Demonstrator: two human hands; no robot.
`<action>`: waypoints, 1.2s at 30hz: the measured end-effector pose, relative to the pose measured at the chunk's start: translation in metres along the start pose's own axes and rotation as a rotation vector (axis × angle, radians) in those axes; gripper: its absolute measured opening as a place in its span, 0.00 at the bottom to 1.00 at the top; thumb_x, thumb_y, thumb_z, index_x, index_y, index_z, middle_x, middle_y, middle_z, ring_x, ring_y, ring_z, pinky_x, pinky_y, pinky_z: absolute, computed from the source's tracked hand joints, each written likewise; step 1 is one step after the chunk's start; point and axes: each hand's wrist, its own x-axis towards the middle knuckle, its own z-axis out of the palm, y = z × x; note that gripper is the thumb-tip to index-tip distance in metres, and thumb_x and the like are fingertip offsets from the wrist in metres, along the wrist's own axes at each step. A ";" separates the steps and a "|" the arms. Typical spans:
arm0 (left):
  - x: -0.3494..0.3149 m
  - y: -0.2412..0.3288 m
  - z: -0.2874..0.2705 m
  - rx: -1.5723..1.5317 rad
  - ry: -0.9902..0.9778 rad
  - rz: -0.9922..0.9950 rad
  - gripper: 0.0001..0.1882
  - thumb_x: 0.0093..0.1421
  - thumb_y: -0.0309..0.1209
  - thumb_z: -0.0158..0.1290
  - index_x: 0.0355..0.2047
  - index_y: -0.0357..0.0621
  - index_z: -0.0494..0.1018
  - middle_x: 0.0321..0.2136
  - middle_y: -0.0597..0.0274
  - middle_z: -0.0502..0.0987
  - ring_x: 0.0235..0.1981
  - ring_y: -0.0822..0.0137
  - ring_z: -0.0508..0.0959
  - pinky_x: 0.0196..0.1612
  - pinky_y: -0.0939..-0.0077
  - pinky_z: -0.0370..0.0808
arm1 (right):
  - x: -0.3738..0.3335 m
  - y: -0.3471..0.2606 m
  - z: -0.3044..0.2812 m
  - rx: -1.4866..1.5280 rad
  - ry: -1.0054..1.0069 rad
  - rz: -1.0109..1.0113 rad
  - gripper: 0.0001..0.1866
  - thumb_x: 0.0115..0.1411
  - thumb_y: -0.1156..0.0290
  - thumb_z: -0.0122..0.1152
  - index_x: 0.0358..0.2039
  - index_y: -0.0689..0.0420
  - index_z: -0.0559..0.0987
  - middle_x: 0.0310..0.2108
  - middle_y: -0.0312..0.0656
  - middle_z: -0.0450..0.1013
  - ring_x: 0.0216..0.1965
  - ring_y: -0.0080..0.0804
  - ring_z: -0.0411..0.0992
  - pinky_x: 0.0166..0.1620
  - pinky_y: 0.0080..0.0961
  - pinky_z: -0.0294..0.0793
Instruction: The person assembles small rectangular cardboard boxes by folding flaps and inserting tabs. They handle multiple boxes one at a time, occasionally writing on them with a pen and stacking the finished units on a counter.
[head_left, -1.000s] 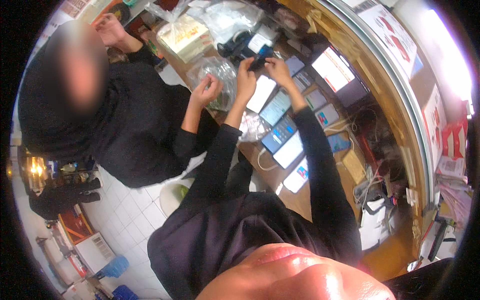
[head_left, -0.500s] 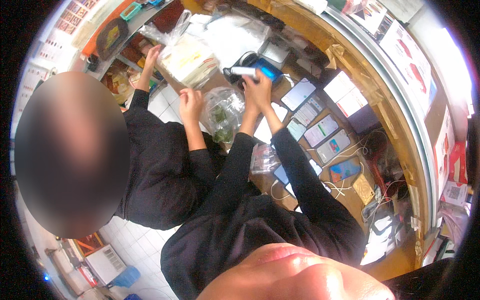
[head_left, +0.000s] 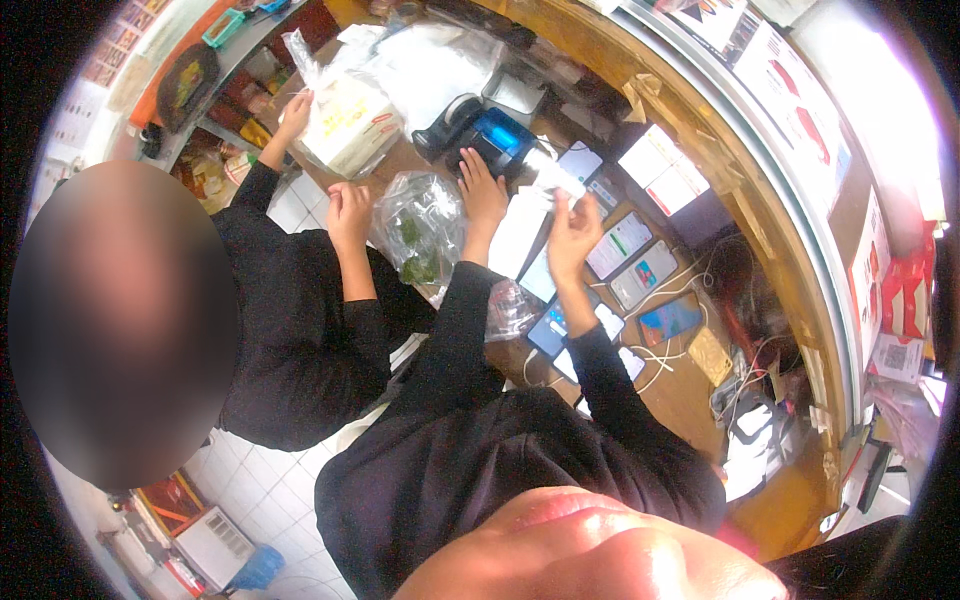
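My left hand [head_left: 483,190] rests with fingers stretched out against the near side of a black device with a glossy blue top [head_left: 500,130]. Nothing shows in its grip. To the right of the device, my right hand [head_left: 574,237] pinches a small white object [head_left: 553,177], blurred and too bright to name. A white sheet [head_left: 521,232] lies between my two forearms. Several phones lie close to my right hand, among them one with a lit screen [head_left: 620,243]. A clear plastic bag with green contents [head_left: 420,225] sits just left of my left hand.
At my left, a person in black [head_left: 300,320] reaches one hand [head_left: 294,115] to a plastic-wrapped white package [head_left: 350,125]; the other hand [head_left: 350,212] is curled. Tangled white cables [head_left: 680,278] cross the table. A wooden ledge [head_left: 790,270] curves along the right.
My hands have parted: the left has come down beside the device, the right has swung right with the white object. The person's far hand has moved onto the wrapped package.
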 end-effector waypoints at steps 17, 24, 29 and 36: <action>-0.120 0.118 -0.158 -0.884 -0.890 0.603 0.09 0.56 0.28 0.57 0.35 0.35 0.74 0.29 0.63 0.77 0.32 0.75 0.75 0.36 0.79 0.72 | -0.007 -0.154 -0.151 -0.816 -0.812 -0.059 0.15 0.54 0.67 0.59 0.39 0.63 0.78 0.39 0.55 0.75 0.46 0.50 0.73 0.50 0.36 0.70; -0.169 0.115 -0.155 -0.479 -0.041 1.329 0.10 0.51 0.24 0.56 0.36 0.41 0.75 0.31 0.60 0.74 0.34 0.60 0.75 0.39 0.66 0.73 | -0.040 -0.134 -0.173 -0.534 -0.481 0.211 0.16 0.60 0.61 0.59 0.36 0.63 0.80 0.29 0.44 0.78 0.38 0.31 0.75 0.44 0.32 0.72; -0.187 0.123 -0.170 -0.795 -0.332 0.878 0.07 0.54 0.28 0.58 0.31 0.39 0.74 0.30 0.59 0.73 0.30 0.63 0.73 0.35 0.75 0.71 | -0.024 -0.121 -0.170 -0.506 -0.387 0.254 0.17 0.60 0.62 0.59 0.40 0.64 0.79 0.42 0.46 0.75 0.43 0.29 0.71 0.47 0.29 0.69; -0.198 0.103 -0.185 -1.010 -0.555 0.525 0.09 0.55 0.29 0.59 0.30 0.36 0.73 0.41 0.60 0.73 0.33 0.75 0.73 0.34 0.80 0.69 | -0.002 -0.256 -0.023 -0.195 -0.636 -0.473 0.28 0.62 0.73 0.51 0.63 0.55 0.59 0.53 0.53 0.69 0.54 0.43 0.69 0.52 0.32 0.69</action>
